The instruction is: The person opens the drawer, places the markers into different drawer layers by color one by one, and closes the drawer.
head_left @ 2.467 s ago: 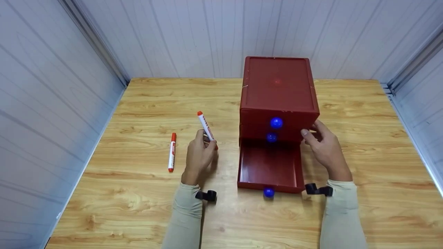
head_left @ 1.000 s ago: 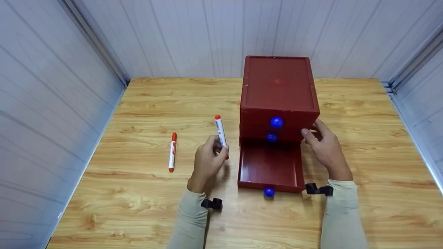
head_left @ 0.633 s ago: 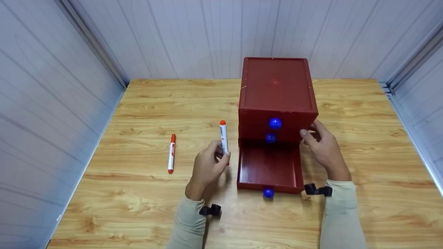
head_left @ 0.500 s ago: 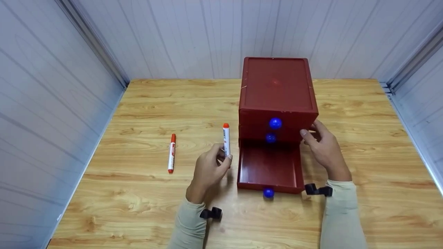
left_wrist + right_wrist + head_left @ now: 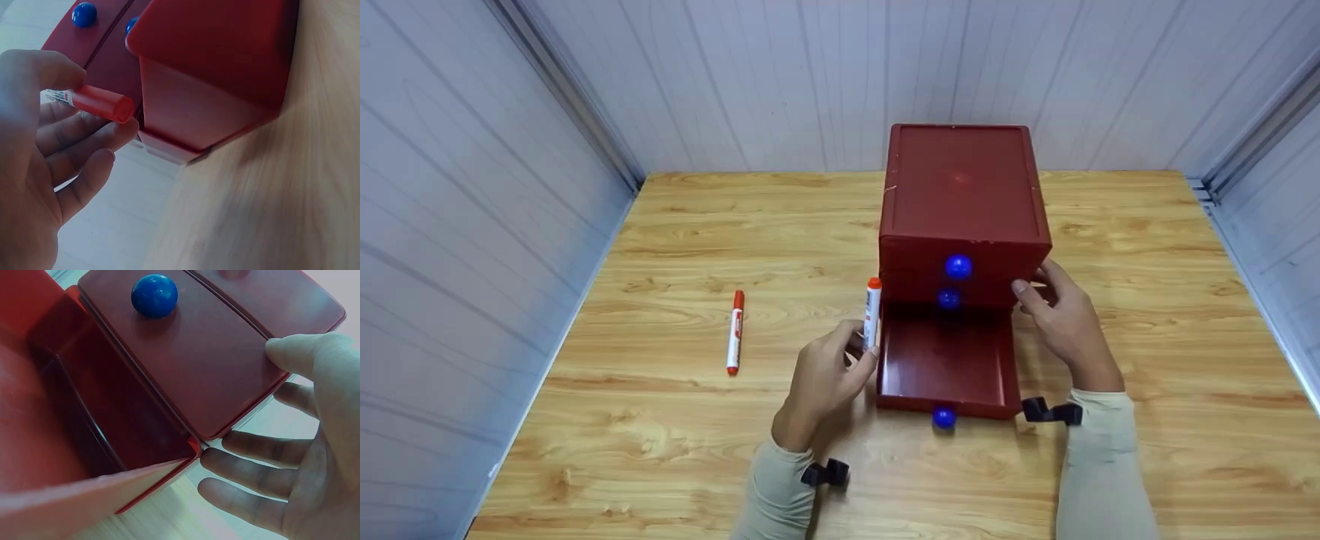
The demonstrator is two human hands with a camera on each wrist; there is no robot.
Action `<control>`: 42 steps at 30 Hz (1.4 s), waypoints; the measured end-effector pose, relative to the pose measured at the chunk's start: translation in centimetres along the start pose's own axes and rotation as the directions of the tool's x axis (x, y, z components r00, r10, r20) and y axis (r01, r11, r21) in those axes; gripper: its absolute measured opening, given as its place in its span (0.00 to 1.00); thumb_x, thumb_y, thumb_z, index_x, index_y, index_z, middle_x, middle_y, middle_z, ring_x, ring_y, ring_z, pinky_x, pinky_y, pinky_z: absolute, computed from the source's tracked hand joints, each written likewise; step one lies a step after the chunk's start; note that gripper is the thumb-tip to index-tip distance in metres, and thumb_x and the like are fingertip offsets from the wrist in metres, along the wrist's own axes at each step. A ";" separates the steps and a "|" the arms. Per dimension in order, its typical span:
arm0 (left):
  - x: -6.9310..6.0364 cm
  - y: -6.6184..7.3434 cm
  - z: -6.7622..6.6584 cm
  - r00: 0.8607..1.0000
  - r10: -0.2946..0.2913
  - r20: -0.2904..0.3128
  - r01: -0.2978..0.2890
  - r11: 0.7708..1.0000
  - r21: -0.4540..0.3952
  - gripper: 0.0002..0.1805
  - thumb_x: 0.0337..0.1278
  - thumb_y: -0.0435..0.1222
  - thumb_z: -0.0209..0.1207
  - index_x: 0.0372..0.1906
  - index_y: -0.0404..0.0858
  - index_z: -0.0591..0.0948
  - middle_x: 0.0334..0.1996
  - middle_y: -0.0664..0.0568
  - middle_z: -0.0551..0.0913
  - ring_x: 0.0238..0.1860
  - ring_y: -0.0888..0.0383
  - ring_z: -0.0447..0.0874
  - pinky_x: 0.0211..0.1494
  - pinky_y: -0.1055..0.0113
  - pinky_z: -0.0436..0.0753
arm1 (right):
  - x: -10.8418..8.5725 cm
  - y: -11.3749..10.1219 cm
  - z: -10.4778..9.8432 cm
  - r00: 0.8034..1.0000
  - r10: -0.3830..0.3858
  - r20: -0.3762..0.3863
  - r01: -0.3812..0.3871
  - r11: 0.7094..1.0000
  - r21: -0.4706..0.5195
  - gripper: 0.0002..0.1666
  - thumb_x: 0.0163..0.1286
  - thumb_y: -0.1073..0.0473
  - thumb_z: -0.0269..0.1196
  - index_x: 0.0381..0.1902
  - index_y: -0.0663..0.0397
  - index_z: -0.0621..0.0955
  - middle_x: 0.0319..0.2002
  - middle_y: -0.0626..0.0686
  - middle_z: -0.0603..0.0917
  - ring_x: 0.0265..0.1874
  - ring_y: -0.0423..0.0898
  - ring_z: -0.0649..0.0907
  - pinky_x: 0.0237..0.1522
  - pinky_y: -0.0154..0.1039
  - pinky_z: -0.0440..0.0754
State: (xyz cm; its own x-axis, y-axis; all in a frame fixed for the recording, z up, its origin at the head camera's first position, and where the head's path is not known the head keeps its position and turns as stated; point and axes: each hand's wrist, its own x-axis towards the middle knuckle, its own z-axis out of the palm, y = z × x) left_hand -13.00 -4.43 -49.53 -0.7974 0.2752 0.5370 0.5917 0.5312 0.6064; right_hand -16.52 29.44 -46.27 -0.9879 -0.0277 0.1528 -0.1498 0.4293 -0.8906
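My left hand (image 5: 821, 382) pinches a white marker (image 5: 871, 315) between thumb and fingers. Its red end points up, just left of the pulled-out bottom drawer (image 5: 949, 409). In the left wrist view the marker's other red end (image 5: 109, 104) sticks out past the thumb, close to the drawer's corner. The dark red drawer cabinet (image 5: 960, 180) has blue ball knobs. At the cabinet's right side is my right hand (image 5: 1069, 330). Its thumb (image 5: 292, 351) rests on the front near the right edge, with the other fingers fairly straight along the side.
A second red-and-white marker (image 5: 735, 334) lies on the wooden table (image 5: 660, 450), left of my left hand. Pale panel walls (image 5: 772, 82) close off the back and both sides. Inside the drawer the bottom (image 5: 95, 394) shows bare.
My left hand has carried the marker right and towards me, up to the drawer's left side, and the marker has turned more upright. My right hand stays at the cabinet.
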 end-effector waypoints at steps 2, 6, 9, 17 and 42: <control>0.0 0.3 -0.1 1.000 0.024 0.004 -0.024 1.000 0.006 0.13 0.55 0.34 0.64 0.45 0.36 0.80 0.27 0.56 0.85 0.26 0.61 0.84 0.27 0.71 0.78 | 0.0 0.0 0.1 1.000 -0.002 0.005 0.002 1.000 0.004 0.34 0.76 0.46 0.57 0.75 0.49 0.66 0.60 0.60 0.78 0.48 0.47 0.81 0.45 0.35 0.82; 0.3 0.8 -0.1 0.998 0.066 0.020 -0.066 0.998 0.012 0.12 0.56 0.34 0.64 0.45 0.37 0.80 0.27 0.56 0.85 0.26 0.64 0.84 0.27 0.73 0.78 | 0.0 0.0 0.1 1.000 -0.004 0.006 0.004 1.000 0.014 0.34 0.76 0.46 0.57 0.75 0.50 0.66 0.60 0.61 0.77 0.50 0.47 0.81 0.46 0.36 0.83; 0.7 1.4 0.0 0.995 0.090 0.045 -0.091 0.995 0.030 0.11 0.56 0.35 0.63 0.45 0.39 0.81 0.28 0.58 0.85 0.27 0.64 0.84 0.27 0.72 0.78 | 0.0 0.1 0.1 1.000 -0.006 0.005 0.006 1.000 0.019 0.34 0.76 0.46 0.57 0.75 0.50 0.66 0.61 0.61 0.77 0.50 0.48 0.81 0.45 0.36 0.83; 1.7 3.0 1.1 0.986 0.127 0.112 -0.141 0.983 0.121 0.12 0.57 0.39 0.64 0.45 0.40 0.82 0.26 0.58 0.81 0.23 0.64 0.76 0.25 0.71 0.74 | 0.2 0.3 -0.1 1.000 0.002 0.007 -0.002 1.000 0.001 0.35 0.77 0.46 0.56 0.76 0.49 0.64 0.62 0.61 0.76 0.50 0.49 0.80 0.45 0.37 0.83; 0.8 4.4 4.3 0.933 0.179 0.312 -0.256 0.940 0.227 0.08 0.58 0.42 0.62 0.41 0.45 0.80 0.23 0.62 0.78 0.26 0.65 0.78 0.51 0.61 0.78 | 0.0 0.0 0.0 1.000 0.006 0.004 -0.006 1.000 0.011 0.36 0.76 0.44 0.57 0.76 0.47 0.64 0.63 0.62 0.76 0.55 0.55 0.80 0.44 0.33 0.82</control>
State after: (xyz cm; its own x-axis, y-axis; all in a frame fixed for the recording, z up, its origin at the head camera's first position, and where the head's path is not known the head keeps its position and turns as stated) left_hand -11.52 1.59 -48.92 -0.6749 0.6018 0.4271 0.7335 0.6105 0.2989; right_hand -16.50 29.49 -46.30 -0.9889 -0.0288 0.1454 -0.1440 0.4196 -0.8962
